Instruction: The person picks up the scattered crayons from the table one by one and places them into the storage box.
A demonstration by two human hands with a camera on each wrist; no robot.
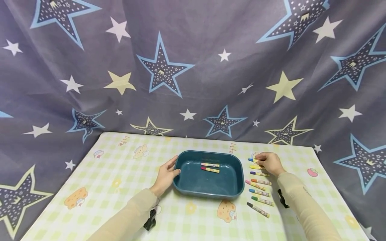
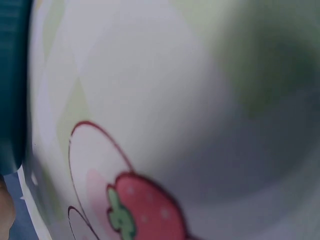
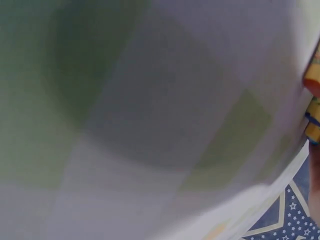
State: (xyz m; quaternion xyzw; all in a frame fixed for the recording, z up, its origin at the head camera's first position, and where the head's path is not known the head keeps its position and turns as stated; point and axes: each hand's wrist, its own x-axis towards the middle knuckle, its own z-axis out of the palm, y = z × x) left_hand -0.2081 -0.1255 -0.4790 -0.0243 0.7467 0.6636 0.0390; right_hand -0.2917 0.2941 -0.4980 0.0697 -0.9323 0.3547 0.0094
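A person's two hands work at a tabletop covered in a pale green-and-cream checked cloth printed with cartoon bears and strawberries, set against a backdrop curtain of grey-purple fabric scattered with white, yellow and blue-edged stars. The left hand rests with relaxed, fairly straight fingers against the left wall of a teal tray at the middle of the tabletop; two crayons in the tray lie side by side on its floor. The right hand, fingers curled, touches the far end of a row of crayons laid just right of the tray; whether it pinches one cannot be told. Both wrist views are blurred, showing only cloth close up.
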